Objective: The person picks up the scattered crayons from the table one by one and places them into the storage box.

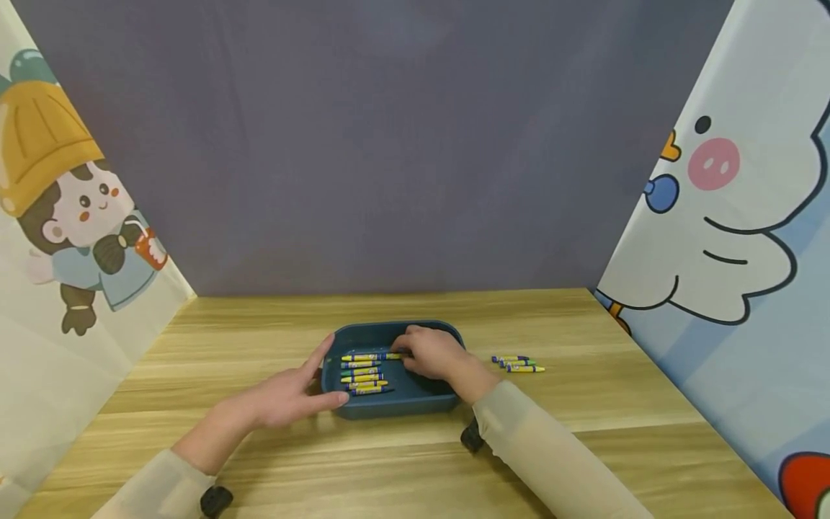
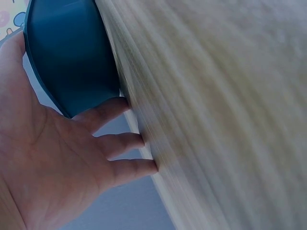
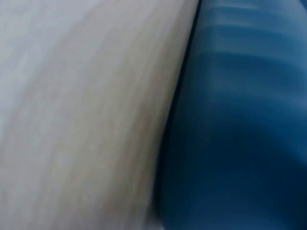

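Note:
A dark blue tray (image 1: pixel 408 409) stands on the wooden table, with several yellow-wrapped crayons (image 1: pixel 363 378) lying in a column along its left side. My right hand (image 1: pixel 431 352) reaches into the tray from the right and pinches a crayon (image 1: pixel 393 356) beside the topmost of that column. In the right wrist view only the tray's outer wall (image 3: pixel 230 124) and the table show; the hand is out of sight. At the tray's left end my left hand (image 1: pixel 292 396) is spread, thumb at the rim. The left wrist view has its straight fingers (image 2: pixel 112 109) against the wall and tabletop.
To the right of the tray, a few more crayons (image 1: pixel 517 364) lie together on the table (image 1: pixel 259 461). A grey panel (image 1: pixel 389 158) rises behind the table. Cartoon-printed panels flank it, with a pompom-hat figure (image 1: pixel 84 202) left and a white animal (image 1: pixel 746 180) right.

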The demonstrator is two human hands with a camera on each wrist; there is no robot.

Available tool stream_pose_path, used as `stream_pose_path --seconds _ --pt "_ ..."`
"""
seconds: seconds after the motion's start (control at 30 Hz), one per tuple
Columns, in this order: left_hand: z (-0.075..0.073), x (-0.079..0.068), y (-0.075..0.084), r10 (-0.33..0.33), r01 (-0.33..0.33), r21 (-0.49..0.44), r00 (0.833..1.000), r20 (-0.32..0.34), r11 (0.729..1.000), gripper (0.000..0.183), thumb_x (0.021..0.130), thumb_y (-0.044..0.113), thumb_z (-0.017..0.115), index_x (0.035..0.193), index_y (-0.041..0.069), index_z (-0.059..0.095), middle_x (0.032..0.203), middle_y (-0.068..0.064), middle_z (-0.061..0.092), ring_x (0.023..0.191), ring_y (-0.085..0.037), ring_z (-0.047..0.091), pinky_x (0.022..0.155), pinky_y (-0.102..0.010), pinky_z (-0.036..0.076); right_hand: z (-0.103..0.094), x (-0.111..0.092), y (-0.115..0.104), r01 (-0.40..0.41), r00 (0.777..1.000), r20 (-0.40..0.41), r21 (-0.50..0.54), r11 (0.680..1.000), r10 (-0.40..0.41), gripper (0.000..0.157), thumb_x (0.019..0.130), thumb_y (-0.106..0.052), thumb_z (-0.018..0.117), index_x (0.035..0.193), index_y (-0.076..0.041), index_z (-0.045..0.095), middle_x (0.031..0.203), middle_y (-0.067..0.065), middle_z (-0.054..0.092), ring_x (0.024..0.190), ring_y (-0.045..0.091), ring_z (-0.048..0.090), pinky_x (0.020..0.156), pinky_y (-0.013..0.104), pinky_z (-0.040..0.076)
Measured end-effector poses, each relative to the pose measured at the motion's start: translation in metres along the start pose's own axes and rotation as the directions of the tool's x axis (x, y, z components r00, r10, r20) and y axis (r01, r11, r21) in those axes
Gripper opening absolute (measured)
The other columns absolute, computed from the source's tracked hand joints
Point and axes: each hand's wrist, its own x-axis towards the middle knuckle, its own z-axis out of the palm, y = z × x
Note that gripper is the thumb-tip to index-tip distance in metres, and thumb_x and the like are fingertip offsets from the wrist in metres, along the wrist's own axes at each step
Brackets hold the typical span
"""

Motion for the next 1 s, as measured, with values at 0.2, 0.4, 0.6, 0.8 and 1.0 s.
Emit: stream_pose_path --seconds 0.2,0.4,0.6,0.8,1.0 --pt "-0.001 0.001 -0.001 -0.002 0.002 -0.001 1.000 0.003 1.000 0.113 0.103 0.067 0.065 0.178 0.026 -0.010 0.161 -0.029 0.055 0.145 -0.046 0.059 0.119 -0.067 0.046 -0.002 0.001 -0.001 -0.012 1.000 0.002 0.008 1.000 0.012 0.031 0.106 -0.024 0.074 0.138 -0.026 0.075 0.123 0.000 0.071 0.086 0.013 0.064 0.072 0.033 0.052" --pt "-0.001 0.000 -0.001 -0.006 0.006 -0.002 1.000 0.000 1.000 0.113 0.103 0.067 0.065 0.178 0.026 -0.009 0.161 -0.027 0.057 0.143 -0.044 0.061 0.118 -0.066 0.047 -0.006 0.003 0.000 -0.014 1.000 -0.020 0.078 0.997 0.016 0.032 0.105 -0.024 0.075 0.137 -0.026 0.075 0.123 0.000 0.071 0.085 0.014 0.063 0.069 0.034 0.050" --pt "0.000 0.000 -0.002 -0.003 0.003 0.010 1.000 -0.007 1.000 0.113 0.103 0.068 0.065 0.178 0.025 -0.008 0.160 -0.026 0.057 0.142 -0.044 0.062 0.117 -0.067 0.048 -0.016 0.003 0.005 0.066 0.987 -0.157 0.208 0.976 -0.034 0.029 0.104 -0.023 0.076 0.133 -0.021 0.078 0.120 0.001 0.074 0.096 0.015 0.069 0.079 0.034 0.056" --pt "0.001 0.001 -0.004 0.001 -0.001 0.018 1.000 -0.016 1.000 0.113 0.102 0.068 0.066 0.178 0.027 -0.008 0.160 -0.026 0.058 0.142 -0.044 0.062 0.118 -0.067 0.048 -0.034 -0.013 0.021 0.130 0.976 -0.212 0.410 0.903 -0.044 0.027 0.107 -0.019 0.072 0.133 -0.014 0.079 0.121 0.005 0.073 0.079 0.011 0.059 0.071 0.028 0.051" --pt "0.000 0.001 -0.001 -0.007 0.008 0.020 1.000 -0.012 1.000 0.115 0.102 0.070 0.065 0.178 0.027 -0.010 0.161 -0.029 0.055 0.145 -0.048 0.059 0.121 -0.067 0.045 -0.047 -0.044 0.051 0.071 0.982 -0.188 0.523 0.849 0.034 0.028 0.110 -0.022 0.068 0.135 -0.015 0.078 0.126 0.007 0.074 0.078 0.013 0.059 0.068 0.031 0.051"
